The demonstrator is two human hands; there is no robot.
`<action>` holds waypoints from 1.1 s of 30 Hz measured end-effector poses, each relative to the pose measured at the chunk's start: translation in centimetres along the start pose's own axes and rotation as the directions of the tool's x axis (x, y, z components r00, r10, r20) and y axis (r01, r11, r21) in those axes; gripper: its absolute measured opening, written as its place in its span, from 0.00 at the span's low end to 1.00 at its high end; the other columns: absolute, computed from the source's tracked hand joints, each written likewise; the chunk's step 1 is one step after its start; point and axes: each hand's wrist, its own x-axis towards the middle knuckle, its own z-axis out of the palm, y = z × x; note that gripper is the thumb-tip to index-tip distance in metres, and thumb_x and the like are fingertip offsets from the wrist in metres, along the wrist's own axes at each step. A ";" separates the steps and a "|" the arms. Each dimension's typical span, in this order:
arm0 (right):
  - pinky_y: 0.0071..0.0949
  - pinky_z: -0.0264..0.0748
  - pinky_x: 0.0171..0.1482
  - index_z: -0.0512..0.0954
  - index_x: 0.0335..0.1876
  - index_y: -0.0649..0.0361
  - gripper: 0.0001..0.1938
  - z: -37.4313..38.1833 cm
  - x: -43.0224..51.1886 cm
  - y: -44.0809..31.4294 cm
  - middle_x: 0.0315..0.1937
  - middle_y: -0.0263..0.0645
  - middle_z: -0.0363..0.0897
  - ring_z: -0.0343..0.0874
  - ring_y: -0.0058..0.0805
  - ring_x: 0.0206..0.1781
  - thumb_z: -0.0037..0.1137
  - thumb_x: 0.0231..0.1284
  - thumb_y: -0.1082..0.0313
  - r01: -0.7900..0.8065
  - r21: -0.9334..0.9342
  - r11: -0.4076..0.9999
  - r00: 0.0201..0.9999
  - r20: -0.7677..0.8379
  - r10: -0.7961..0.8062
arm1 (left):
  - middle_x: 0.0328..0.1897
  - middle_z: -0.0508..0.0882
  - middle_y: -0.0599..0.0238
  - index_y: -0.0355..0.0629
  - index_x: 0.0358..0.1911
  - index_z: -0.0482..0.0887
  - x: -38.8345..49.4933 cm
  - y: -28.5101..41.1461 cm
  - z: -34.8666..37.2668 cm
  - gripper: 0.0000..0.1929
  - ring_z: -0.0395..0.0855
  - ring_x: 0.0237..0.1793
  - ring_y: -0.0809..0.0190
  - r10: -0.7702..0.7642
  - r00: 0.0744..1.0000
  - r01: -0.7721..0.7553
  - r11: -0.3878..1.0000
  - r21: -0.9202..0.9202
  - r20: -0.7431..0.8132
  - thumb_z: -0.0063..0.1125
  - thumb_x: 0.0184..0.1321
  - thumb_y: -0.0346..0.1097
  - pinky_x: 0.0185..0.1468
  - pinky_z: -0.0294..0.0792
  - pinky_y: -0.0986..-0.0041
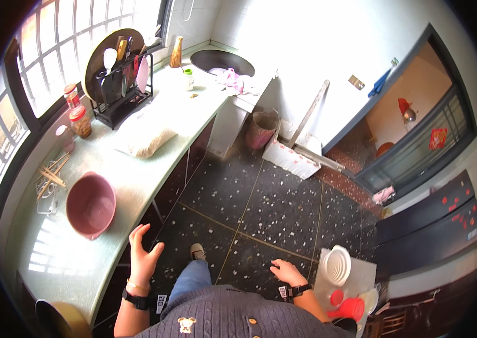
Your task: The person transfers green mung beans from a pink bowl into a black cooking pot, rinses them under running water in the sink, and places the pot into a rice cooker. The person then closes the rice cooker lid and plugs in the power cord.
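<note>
My left hand (142, 255) is raised beside the front edge of the counter (130, 192), palm bare, thumb and fingers spread. Closest to it is a pink plastic basin (91, 205), which stands on the counter with nothing visible inside; the hand does not touch it. Over the dark speckled floor hangs my right hand (288, 272), its fingers loosely bent and holding nothing that I can see. To the right of that hand, a stack of white bowls or baskets (337, 265) stands on a small table (321, 276) with red plastic ware (352, 310).
A plastic bag (149, 137), jars (80, 121), loose chopsticks (53, 175) with a white cable, and a knife rack (126, 91) occupy the counter. Beyond are a wok (221, 61) and a pink cloth (232, 80). A bucket (262, 129) and a long-handled dustpan (291, 158) stand near the doorway.
</note>
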 end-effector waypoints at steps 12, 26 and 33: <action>0.37 0.74 0.53 0.81 0.38 0.63 0.11 -20.2 31.6 -11.2 0.43 0.48 0.81 0.79 0.46 0.49 0.55 0.59 0.63 0.308 0.222 0.925 0.905 -0.370 -0.213 | 0.62 0.61 0.57 0.41 0.60 0.67 26.4 5.3 8.9 0.31 0.63 0.64 0.55 0.123 0.984 -0.144 0.977 -0.160 -0.132 0.63 0.49 0.25 0.69 0.59 0.64; 0.29 0.71 0.41 0.82 0.39 0.65 0.11 -27.9 83.7 -24.7 0.30 0.33 0.80 0.76 0.24 0.36 0.52 0.59 0.66 0.315 0.611 0.726 0.946 -0.260 -0.191 | 0.61 0.67 0.66 0.38 0.63 0.63 32.4 5.7 11.8 0.23 0.74 0.51 0.67 -0.367 0.679 0.155 0.918 -0.364 -0.636 0.49 0.64 0.24 0.56 0.65 0.77; 0.43 0.71 0.48 0.77 0.47 0.64 0.17 -29.8 95.5 -28.6 0.43 0.50 0.79 0.77 0.47 0.44 0.44 0.63 0.59 0.210 0.237 0.949 0.910 -0.401 -0.101 | 0.58 0.61 0.64 0.40 0.58 0.69 35.9 8.9 17.1 0.22 0.80 0.49 0.64 -0.411 0.565 0.143 0.903 -0.406 -0.715 0.56 0.59 0.23 0.52 0.72 0.77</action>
